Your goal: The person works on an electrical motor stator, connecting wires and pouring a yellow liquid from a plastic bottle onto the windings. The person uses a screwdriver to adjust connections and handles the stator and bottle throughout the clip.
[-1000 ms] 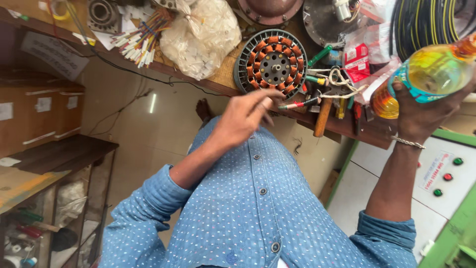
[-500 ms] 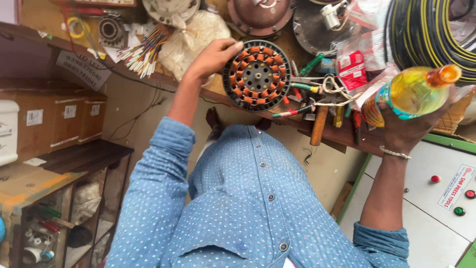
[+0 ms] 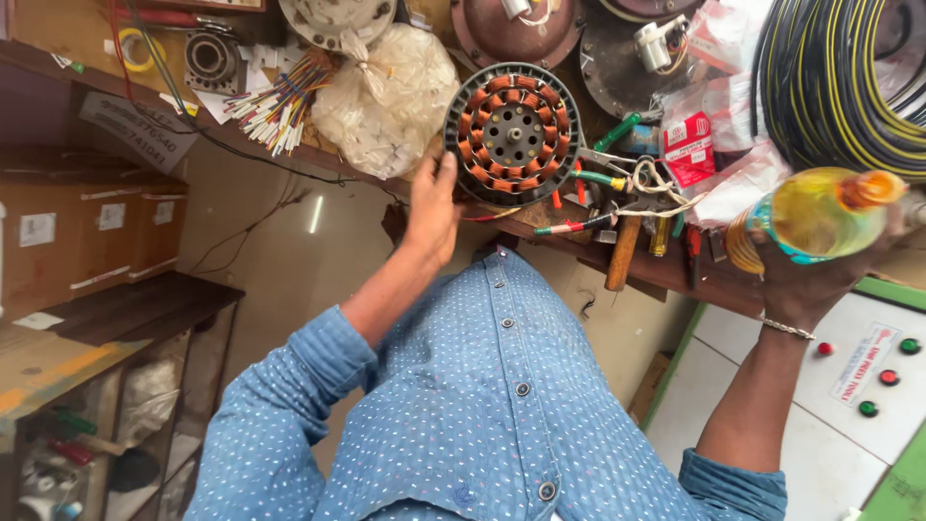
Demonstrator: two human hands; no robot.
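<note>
Since earlier frame, left hand (image 3: 431, 207) slid from top of stator (image 3: 512, 133) to its lower-left rim; fingers lie spread on it, not clamped.

Head view: stator at upper centre, flat on bench, axis facing camera. Judged heavy, stiff; copper windings fragile, steel rim preferred for hold.

Right hand (image 3: 805, 280) closed round yellow bottle (image 3: 815, 212), orange cap toward right.

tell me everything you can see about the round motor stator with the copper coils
The motor stator is a round, dark metal disc ringed with orange-copper wire coils wound on radial teeth, around a dark hub with small holes. It lies flat on the cluttered wooden workbench, coils facing the camera. The left hand touches its rim at the side nearest the person. Pliers with coloured handles lie just beside it, and a clear plastic bag sits on its other side.
</note>
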